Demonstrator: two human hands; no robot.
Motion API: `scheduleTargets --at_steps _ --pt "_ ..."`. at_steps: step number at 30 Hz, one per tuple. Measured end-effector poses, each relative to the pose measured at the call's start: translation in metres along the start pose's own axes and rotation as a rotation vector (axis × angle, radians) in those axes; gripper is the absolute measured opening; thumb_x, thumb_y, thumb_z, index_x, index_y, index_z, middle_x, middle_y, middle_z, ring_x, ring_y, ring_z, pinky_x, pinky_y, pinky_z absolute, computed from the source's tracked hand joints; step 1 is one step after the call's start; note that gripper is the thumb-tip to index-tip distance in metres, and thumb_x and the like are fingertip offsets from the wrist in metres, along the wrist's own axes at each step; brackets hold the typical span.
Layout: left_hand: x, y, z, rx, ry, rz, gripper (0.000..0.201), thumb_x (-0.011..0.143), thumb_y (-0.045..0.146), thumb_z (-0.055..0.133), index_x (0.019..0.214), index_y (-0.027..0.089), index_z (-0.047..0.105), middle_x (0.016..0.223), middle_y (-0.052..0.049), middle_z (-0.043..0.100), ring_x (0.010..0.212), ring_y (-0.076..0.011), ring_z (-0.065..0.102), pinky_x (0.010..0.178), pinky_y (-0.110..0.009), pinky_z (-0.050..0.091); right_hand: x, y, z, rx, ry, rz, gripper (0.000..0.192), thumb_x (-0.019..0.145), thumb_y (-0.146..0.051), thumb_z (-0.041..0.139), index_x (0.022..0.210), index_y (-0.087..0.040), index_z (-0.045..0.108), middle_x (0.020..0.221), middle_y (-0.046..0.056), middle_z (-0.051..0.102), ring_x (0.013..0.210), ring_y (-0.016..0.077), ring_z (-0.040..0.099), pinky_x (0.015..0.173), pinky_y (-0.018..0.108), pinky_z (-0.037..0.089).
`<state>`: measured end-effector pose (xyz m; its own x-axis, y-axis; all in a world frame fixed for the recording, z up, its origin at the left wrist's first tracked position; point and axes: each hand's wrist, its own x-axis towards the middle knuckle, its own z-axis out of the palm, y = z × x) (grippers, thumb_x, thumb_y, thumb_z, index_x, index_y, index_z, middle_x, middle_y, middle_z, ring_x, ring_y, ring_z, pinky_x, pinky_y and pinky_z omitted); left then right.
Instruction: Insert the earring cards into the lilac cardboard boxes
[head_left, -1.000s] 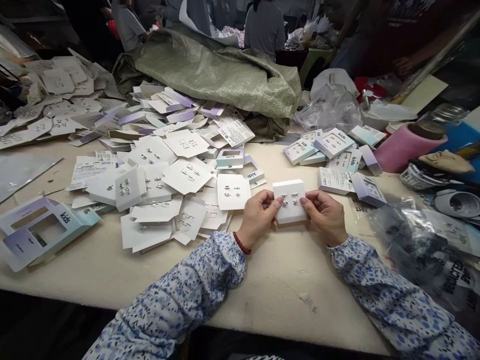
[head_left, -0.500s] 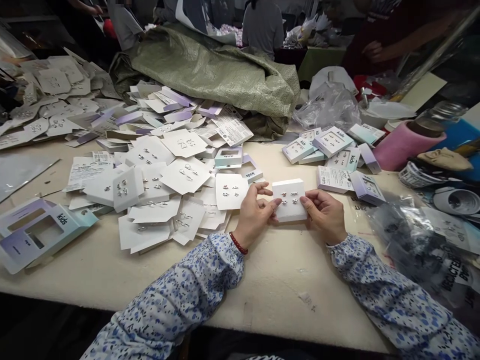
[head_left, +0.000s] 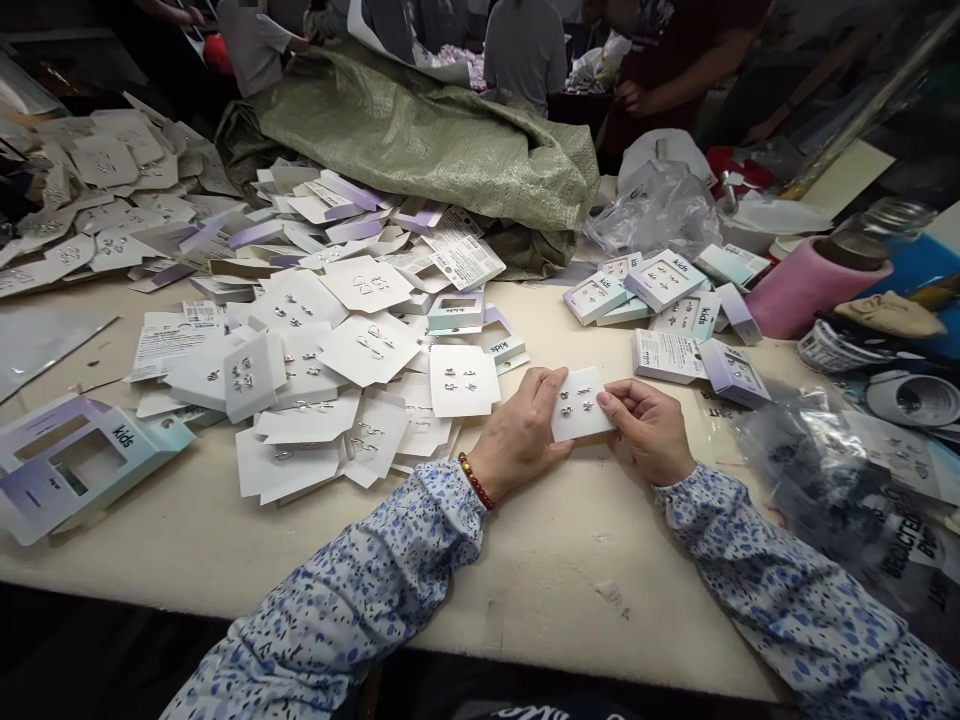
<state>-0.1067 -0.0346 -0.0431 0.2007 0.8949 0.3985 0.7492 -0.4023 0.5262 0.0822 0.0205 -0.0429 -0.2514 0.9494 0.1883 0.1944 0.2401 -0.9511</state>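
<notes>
Between my hands, just above the table, is a white earring card [head_left: 583, 405] bearing several small silver studs. My left hand [head_left: 521, 430] is closed on its left side, with its fingers behind or along the edge. At the right edge, my right hand [head_left: 646, 425] pinches the card between thumb and fingers. Close to my left hand lies another white earring card [head_left: 463, 381] with studs. A spread of white earring cards [head_left: 369, 350], some with hoops, covers the table further left.
Purple and teal flat kids boxes [head_left: 86, 460] lie at the left front. Filled kids boxes [head_left: 664, 280] are grouped at the back right, near a pink roll [head_left: 802, 290]. A green woven sack [head_left: 427, 140] lies behind the cards. Plastic bags [head_left: 847, 490] crowd the right side. People stand behind.
The card in my hands has tilted, and my left hand has shifted from a fingertip hold to a fuller grip along its left side. A person behind has moved left.
</notes>
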Motion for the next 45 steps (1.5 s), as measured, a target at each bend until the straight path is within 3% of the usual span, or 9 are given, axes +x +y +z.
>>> scheduleTargets --at_steps 7,10,17,22,26,33,39,42,45 --pt "0.003 0.01 0.002 0.121 0.101 -0.053 0.075 0.08 0.02 0.068 0.144 0.011 0.029 0.125 -0.018 0.05 0.105 -0.0298 0.06 0.083 -0.044 0.061 -0.018 -0.004 0.012 -0.618 0.035 -0.358 0.067 0.085 -0.061 0.066 0.132 -0.014 0.058 0.121 0.019 0.068 0.106 0.0333 0.066 0.086 0.052 0.059" --pt "0.004 0.015 0.007 0.168 0.114 -0.018 0.071 0.083 0.013 0.058 0.146 0.006 0.026 0.123 -0.021 0.052 0.104 -0.0298 0.06 0.08 -0.041 0.061 -0.02 0.0 0.017 -0.692 0.027 -0.369 0.075 0.083 -0.062 0.067 0.139 -0.014 0.052 0.128 0.02 0.065 0.116 0.0365 0.064 0.095 0.054 0.056" --pt "0.005 0.008 -0.006 0.14 0.01 0.002 0.091 0.081 0.034 0.075 0.152 0.01 0.022 0.137 -0.023 0.048 0.11 -0.03 0.059 0.085 -0.041 0.058 -0.003 0.005 -0.004 -0.674 0.114 -0.325 0.074 0.076 -0.057 0.072 0.134 -0.013 0.059 0.122 0.02 0.069 0.109 0.037 0.067 0.09 0.054 0.057" --pt "0.038 -0.006 -0.032 0.495 -0.093 -0.083 0.026 0.093 0.009 0.045 0.111 0.012 0.064 0.11 -0.019 0.066 0.107 -0.0325 0.058 0.089 -0.049 0.048 0.01 0.017 -0.019 -0.439 0.159 -0.129 0.076 0.076 -0.059 0.069 0.134 -0.011 0.062 0.12 0.019 0.07 0.101 0.0329 0.068 0.076 0.046 0.06" --pt "0.077 -0.016 -0.028 0.6 -0.119 -0.27 0.025 0.09 0.004 0.046 0.092 0.013 0.069 0.096 -0.019 0.071 0.107 -0.0345 0.06 0.098 -0.056 0.034 0.013 0.025 -0.02 -0.232 0.176 -0.078 0.075 0.076 -0.058 0.07 0.135 -0.012 0.061 0.124 0.018 0.068 0.101 0.0291 0.066 0.075 0.042 0.06" --pt "0.101 -0.029 -0.02 0.688 -0.194 -0.391 0.027 0.079 0.005 0.06 0.106 0.005 0.066 0.096 -0.024 0.074 0.097 -0.0373 0.068 0.097 -0.055 0.034 0.012 0.019 -0.02 -0.111 0.188 -0.054 0.081 0.073 -0.057 0.073 0.138 -0.011 0.06 0.129 0.02 0.065 0.107 0.0307 0.065 0.073 0.041 0.062" --pt "0.084 -0.011 -0.027 0.657 -0.147 -0.158 0.039 0.097 0.002 0.031 0.116 0.008 0.064 0.106 -0.017 0.075 0.102 -0.0259 0.07 0.109 -0.049 0.033 0.018 0.023 -0.027 -0.02 0.262 -0.083 0.078 0.073 -0.055 0.075 0.136 -0.012 0.061 0.13 0.019 0.065 0.108 0.0307 0.065 0.07 0.04 0.063" --pt "0.056 -0.006 -0.033 0.478 -0.172 0.261 0.035 0.098 0.013 0.048 0.129 0.022 0.06 0.138 -0.01 0.064 0.132 -0.024 0.055 0.118 -0.049 0.029 0.025 0.027 -0.036 0.046 0.354 -0.129 0.073 0.074 -0.054 0.074 0.134 -0.015 0.062 0.129 0.016 0.066 0.108 0.0303 0.066 0.071 0.039 0.064" --pt "0.03 -0.002 -0.043 0.453 -0.356 0.214 0.064 0.081 0.027 0.079 0.14 0.027 0.053 0.16 -0.015 0.039 0.148 -0.0346 0.036 0.121 -0.062 0.02 0.03 0.03 -0.042 0.11 0.422 -0.101 0.074 0.073 -0.054 0.073 0.133 -0.014 0.063 0.123 0.017 0.068 0.108 0.0319 0.067 0.062 0.036 0.063"
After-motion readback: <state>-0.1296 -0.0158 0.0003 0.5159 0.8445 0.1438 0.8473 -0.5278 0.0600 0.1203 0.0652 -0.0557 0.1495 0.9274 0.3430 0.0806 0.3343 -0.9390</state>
